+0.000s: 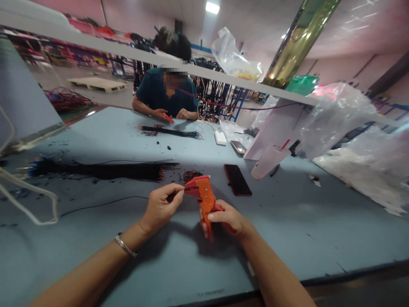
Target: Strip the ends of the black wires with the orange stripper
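My right hand (228, 219) is wrapped round the handles of an orange wire stripper (203, 194), held upright above the blue table (303, 217). My left hand (162, 204) pinches the end of a thin black wire (102, 205) and holds it at the stripper's jaws. The wire trails off to the left across the table. A bundle of black wires (105, 169) lies just beyond my hands, and a small pile of stripped bits (191, 175) sits by the bundle's end.
A dark phone (237, 180) lies right of the stripper. Across the table a person (166, 91) works over another wire bundle (172, 132). A white box (220, 137), a second phone (238, 147) and plastic bags (338, 123) sit at the far right.
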The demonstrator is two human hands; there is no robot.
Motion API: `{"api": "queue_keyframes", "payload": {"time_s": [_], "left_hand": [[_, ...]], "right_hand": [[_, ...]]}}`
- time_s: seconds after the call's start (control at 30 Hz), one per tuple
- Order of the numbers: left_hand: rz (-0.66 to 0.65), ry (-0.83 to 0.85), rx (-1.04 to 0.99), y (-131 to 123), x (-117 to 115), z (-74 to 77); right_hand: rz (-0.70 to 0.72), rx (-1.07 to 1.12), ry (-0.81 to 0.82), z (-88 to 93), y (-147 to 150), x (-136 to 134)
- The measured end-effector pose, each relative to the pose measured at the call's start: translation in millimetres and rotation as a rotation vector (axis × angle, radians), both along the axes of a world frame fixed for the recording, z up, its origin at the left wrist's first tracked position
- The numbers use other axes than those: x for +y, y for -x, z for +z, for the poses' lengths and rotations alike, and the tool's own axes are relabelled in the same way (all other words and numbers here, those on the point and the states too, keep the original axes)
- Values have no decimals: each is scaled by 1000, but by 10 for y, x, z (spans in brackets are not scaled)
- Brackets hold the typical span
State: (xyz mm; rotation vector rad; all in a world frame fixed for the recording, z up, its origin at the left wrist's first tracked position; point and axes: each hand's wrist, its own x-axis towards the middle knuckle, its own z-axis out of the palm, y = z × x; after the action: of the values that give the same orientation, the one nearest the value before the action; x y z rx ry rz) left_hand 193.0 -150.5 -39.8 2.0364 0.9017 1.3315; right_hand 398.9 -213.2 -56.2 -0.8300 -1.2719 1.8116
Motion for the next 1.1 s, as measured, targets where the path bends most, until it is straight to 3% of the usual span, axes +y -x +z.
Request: {"api": "queue_keyframes", "payload": {"time_s": [0.43, 0.77, 1.1], "left_hand": [[4, 9, -10, 3, 14, -2], [9, 129, -9, 2, -15, 56], [17, 162, 1, 10, 1, 7]], "right_hand": [[12, -14, -42, 3, 7, 3], [-4, -51, -79, -4, 32, -3], [-37, -78, -101, 8, 80, 1]]}}
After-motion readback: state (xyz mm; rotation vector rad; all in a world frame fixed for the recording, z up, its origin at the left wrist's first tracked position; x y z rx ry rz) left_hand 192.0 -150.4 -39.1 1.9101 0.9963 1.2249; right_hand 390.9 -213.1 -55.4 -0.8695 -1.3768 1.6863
